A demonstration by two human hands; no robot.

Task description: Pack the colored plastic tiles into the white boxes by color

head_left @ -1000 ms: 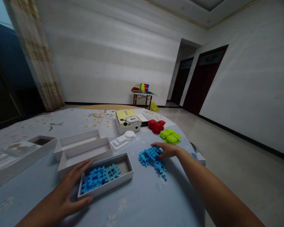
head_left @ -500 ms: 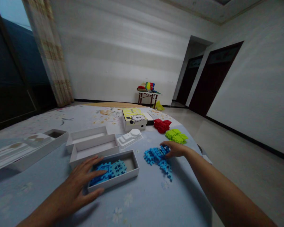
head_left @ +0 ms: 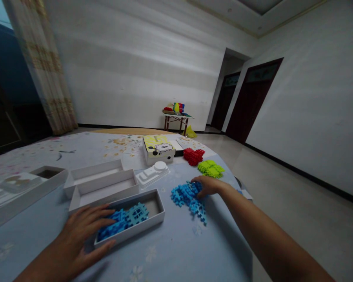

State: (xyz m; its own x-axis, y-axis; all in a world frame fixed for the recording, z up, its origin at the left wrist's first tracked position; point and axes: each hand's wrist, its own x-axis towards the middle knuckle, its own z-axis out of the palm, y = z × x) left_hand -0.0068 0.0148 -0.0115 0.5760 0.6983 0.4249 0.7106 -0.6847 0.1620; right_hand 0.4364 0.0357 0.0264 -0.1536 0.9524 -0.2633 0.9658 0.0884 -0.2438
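Head view: left hand (head_left: 76, 231) is lying spread on the part-filled box (head_left: 137, 231); right hand (head_left: 207, 186) is covering loose blue blocks (head_left: 185, 195) near the table's (head_left: 179, 250) right edge, pinch unclear.

The left hand (head_left: 76, 239) and right hand (head_left: 207, 186) are bare, as are both forearms up to the picture's edge.

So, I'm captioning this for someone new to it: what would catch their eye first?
The bright blue interlocking blocks: a loose pile under the right hand near the right edge of the table, and more in the white tray that the left hand rests on. Behind the pile sit red blocks and lime-green blocks.
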